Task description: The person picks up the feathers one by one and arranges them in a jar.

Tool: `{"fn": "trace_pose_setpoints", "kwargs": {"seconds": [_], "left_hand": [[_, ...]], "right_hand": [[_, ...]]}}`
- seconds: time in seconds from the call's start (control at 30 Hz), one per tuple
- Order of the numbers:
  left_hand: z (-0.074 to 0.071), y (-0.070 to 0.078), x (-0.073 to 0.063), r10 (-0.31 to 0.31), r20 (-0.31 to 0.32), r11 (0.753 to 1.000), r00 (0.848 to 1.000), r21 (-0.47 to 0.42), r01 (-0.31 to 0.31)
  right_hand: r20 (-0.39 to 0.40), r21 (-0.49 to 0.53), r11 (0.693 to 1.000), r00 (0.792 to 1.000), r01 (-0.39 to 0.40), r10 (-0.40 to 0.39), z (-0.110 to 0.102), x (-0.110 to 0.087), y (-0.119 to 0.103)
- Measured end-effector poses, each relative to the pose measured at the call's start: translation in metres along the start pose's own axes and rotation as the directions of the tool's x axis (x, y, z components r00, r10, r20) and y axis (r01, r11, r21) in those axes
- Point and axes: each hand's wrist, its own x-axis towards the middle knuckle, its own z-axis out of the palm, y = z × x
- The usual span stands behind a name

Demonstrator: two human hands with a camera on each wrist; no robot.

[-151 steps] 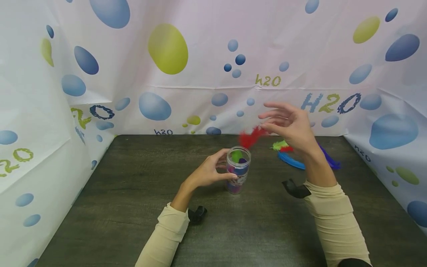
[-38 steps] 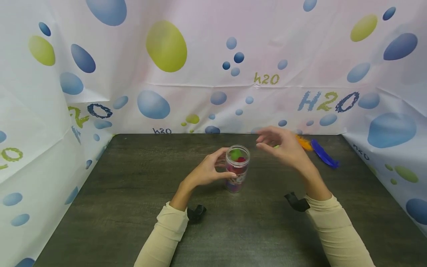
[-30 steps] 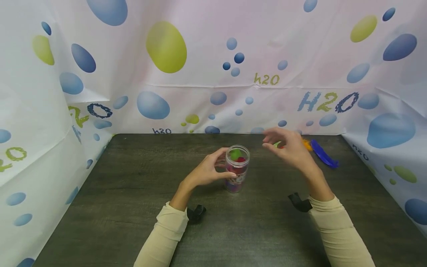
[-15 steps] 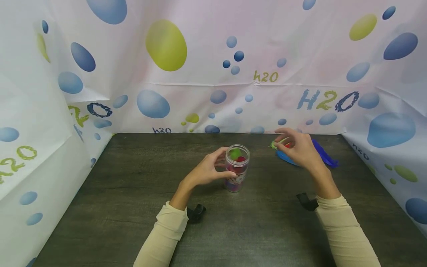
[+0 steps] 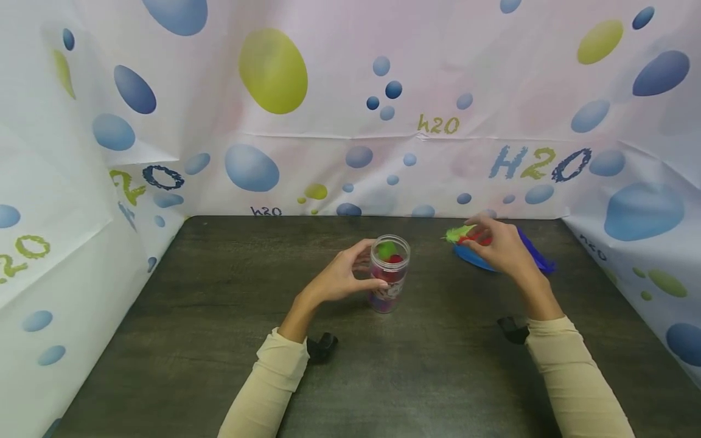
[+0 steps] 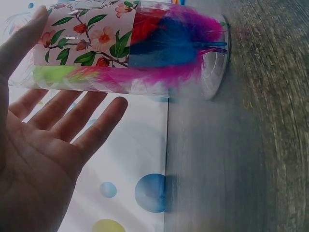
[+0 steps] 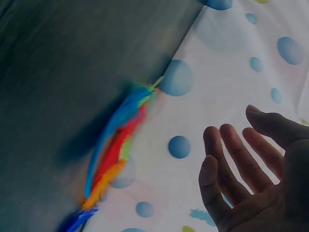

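A clear jar (image 5: 395, 277), lidless and upright on the table, has my left hand (image 5: 344, 278) around it, thumb on the near side and fingers behind. Its flowered label (image 6: 91, 38) and bright feathers inside show in the left wrist view. Over a small pile of feathers hovers my right hand (image 5: 504, 246), thumb and fingers apart with no feather between them in the right wrist view. A light green feather (image 5: 456, 235) pokes out left of the fingertips, beside a red feather (image 7: 112, 151). A light blue feather (image 5: 472, 258) lies below, and an orange feather (image 7: 104, 183) shows in the right wrist view.
A dark blue feather (image 5: 539, 255) lies right of the hand. The dark wooden table (image 5: 230, 292) ends at the back against a white sheet (image 5: 328, 134) with blue and green spots, which also hangs at both sides. Black wrist mounts (image 5: 322, 348) sit at the cuffs.
Five seconds ago my right hand held a red feather by the jar; red now shows inside it. The hand has since moved right, down to the pile. My left hand stays on the jar.
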Motion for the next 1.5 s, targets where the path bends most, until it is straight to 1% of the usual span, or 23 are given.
{"fn": "trace_pose_setpoints", "kwargs": {"seconds": [0.13, 0.27, 0.4, 0.5, 0.6, 0.73, 0.93, 1.07, 1.1, 1.2, 1.27, 1.43, 1.5], "left_hand": [[-0.001, 0.001, 0.0, 0.003, 0.002, 1.0, 1.0, -0.002, -0.003], [-0.001, 0.0, 0.0, 0.003, -0.006, 1.0, 1.0, -0.01, -0.003], [0.0, 0.0, 0.0, 0.007, -0.003, 1.0, 1.0, -0.014, -0.007], [0.0, 0.001, 0.001, 0.011, 0.0, 1.0, 1.0, -0.008, -0.011], [0.0, 0.002, 0.002, 0.011, -0.002, 1.0, 1.0, -0.004, -0.011], [0.0, 0.002, 0.002, 0.007, -0.004, 1.0, 1.0, -0.003, -0.007], [0.0, 0.001, 0.001, 0.005, -0.007, 1.0, 1.0, -0.001, -0.005], [0.0, 0.002, 0.001, 0.0, -0.008, 1.0, 1.0, 0.002, 0.0], [0.0, 0.002, 0.001, -0.001, -0.009, 1.0, 1.0, 0.002, 0.001], [0.0, 0.002, 0.0, 0.002, -0.006, 1.0, 1.0, 0.004, -0.002], [0.0, 0.002, 0.0, 0.004, -0.005, 1.0, 1.0, 0.009, -0.004], [0.001, 0.003, 0.001, 0.007, -0.003, 1.0, 1.0, 0.016, -0.007], [0.001, 0.002, 0.0, 0.008, -0.003, 1.0, 1.0, 0.016, -0.008]], "right_hand": [[0.066, -0.009, 0.998, 0.996, -0.058, 0.058, 0.001, 0.002, 0.01], [0.129, -0.033, 0.994, 0.986, -0.101, 0.104, 0.001, 0.004, 0.024], [0.171, -0.08, 0.989, 0.976, -0.125, 0.138, -0.001, 0.003, 0.037], [0.191, -0.097, 0.985, 0.969, -0.142, 0.159, -0.002, 0.001, 0.044], [0.205, -0.115, 0.977, 0.958, -0.178, 0.198, -0.003, -0.001, 0.049], [0.228, -0.158, 0.954, 0.931, -0.254, 0.286, -0.005, -0.004, 0.053], [0.269, -0.223, 0.905, 0.869, -0.362, 0.415, -0.011, -0.008, 0.052], [0.299, -0.239, 0.885, 0.837, -0.4, 0.459, -0.014, -0.008, 0.052], [0.305, -0.239, 0.884, 0.833, -0.401, 0.461, -0.014, -0.008, 0.053], [0.319, -0.227, 0.886, 0.828, -0.405, 0.461, -0.013, -0.007, 0.056], [0.319, -0.211, 0.889, 0.831, -0.406, 0.455, -0.013, -0.006, 0.058], [0.29, -0.176, 0.895, 0.848, -0.409, 0.444, -0.012, -0.005, 0.061], [0.272, -0.161, 0.899, 0.858, -0.406, 0.436, -0.011, -0.004, 0.062]]}}
